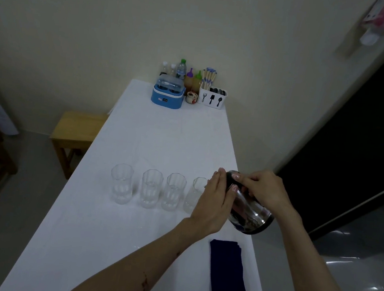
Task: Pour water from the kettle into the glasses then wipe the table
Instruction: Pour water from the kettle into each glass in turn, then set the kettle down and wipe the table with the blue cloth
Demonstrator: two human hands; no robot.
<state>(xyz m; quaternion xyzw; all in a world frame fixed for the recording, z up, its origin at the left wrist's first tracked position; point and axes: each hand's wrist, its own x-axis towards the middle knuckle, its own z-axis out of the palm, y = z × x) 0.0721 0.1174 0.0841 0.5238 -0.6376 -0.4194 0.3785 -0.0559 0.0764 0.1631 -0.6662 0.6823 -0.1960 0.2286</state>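
Right hand (265, 192) grips tilted kettle (248, 210) by its top; left hand (215, 204) flat, fingers straight, pressed against kettle's side. Blue cloth (227, 274) nearer than kettle on bench (163, 137). Four glasses (151, 188) left of kettle.

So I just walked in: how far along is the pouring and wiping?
Nothing looks finished. In hand: both hands, left and right, tilt the shiny steel kettle toward the rightmost of four clear glasses. Left: any unfilled glasses, then wiping with the dark blue cloth.
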